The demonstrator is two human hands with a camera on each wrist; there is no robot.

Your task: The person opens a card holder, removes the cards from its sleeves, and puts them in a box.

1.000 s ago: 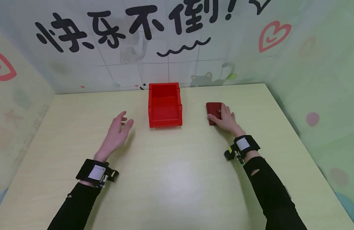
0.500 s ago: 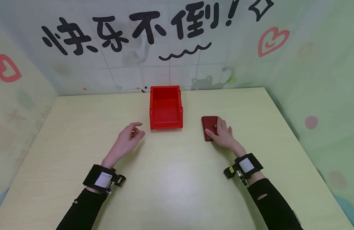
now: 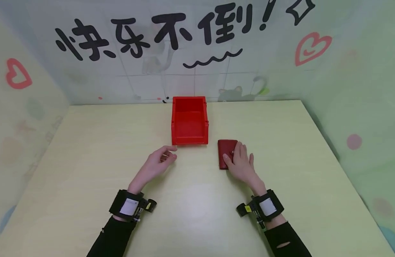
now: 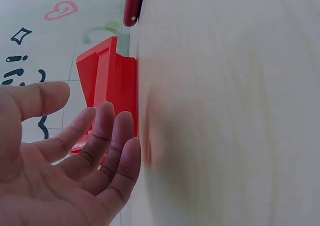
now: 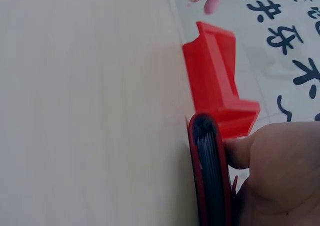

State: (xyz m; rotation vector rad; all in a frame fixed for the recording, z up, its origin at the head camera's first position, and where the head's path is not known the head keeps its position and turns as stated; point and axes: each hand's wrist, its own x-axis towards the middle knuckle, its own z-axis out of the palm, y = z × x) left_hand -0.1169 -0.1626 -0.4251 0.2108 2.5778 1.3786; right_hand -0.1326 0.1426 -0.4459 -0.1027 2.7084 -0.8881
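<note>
My right hand (image 3: 241,163) holds a dark red card wallet (image 3: 225,150) on the right of the table, its thumb lying over the cover beside a small snap. In the right wrist view, the near end of the wallet (image 5: 210,171) shows dark layers between red covers, with the thumb (image 5: 240,153) against one cover; the other fingers are hidden there. My left hand (image 3: 155,165) hovers with loosely bent fingers and nothing in them, just in front and left of a red plastic bin (image 3: 190,134). In the left wrist view its fingers overlap the bin (image 4: 105,80).
The bin stands at the back of the pale wooden table (image 3: 197,200), its low lip toward me. A printed backdrop (image 3: 146,82) with black characters rises behind the table, and panels flank both sides. Each wrist wears a black strap with a small camera.
My right hand has brought the wallet nearer to me and to the left. The left hand has moved right and nearer to me, its fingers bending more. The bin has stayed on its spot.
</note>
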